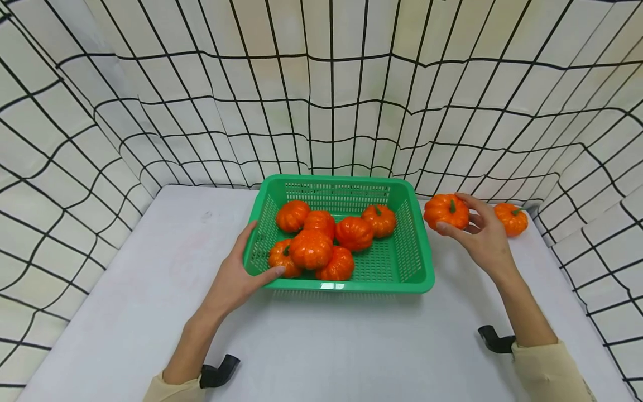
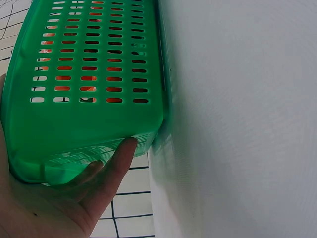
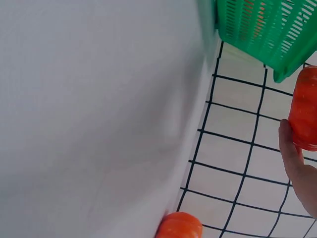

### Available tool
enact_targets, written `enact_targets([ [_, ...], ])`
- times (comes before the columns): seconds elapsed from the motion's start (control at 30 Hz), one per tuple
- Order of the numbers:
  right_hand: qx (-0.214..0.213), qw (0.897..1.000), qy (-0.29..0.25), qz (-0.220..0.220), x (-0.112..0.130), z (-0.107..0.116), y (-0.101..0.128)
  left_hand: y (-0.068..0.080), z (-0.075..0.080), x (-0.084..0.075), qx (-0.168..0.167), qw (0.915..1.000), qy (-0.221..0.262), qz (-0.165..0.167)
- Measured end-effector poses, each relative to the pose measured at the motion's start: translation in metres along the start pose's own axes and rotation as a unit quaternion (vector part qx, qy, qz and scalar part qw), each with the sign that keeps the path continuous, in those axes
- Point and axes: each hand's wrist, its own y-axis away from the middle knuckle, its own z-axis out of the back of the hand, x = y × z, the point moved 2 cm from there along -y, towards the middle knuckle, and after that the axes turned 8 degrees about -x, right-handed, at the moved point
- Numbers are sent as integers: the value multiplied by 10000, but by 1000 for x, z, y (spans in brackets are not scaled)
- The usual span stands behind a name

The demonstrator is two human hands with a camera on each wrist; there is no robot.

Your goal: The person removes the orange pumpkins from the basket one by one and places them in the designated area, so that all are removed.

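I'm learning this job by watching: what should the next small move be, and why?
Probably move the right hand left and lower its pumpkin into the right end of the green basket: the pumpkin is just beyond that side, bare basket floor shows there, the left hand grips the opposite side, and other pumpkins already lie inside.

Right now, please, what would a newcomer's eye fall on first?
Probably the green perforated plastic basket on the white table, holding glossy orange ribbed pumpkins. Next, another such pumpkin in the fingers of the right hand, right of the basket, and a lone orange pumpkin near the table's far right corner.
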Motion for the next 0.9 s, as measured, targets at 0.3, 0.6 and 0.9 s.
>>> enact_targets([
  [0.3,-119,9992,248,-287,-24,6,-8,1,0,1,-5,10000,5,21],
  [0.6,-263,9978,480,-386,-39,16,-12,1,0,0,-33,10000,14,14],
  [0.9,-198,9939,944,-537,-51,22,-14,1,-1,1,-32,10000,78,4],
])
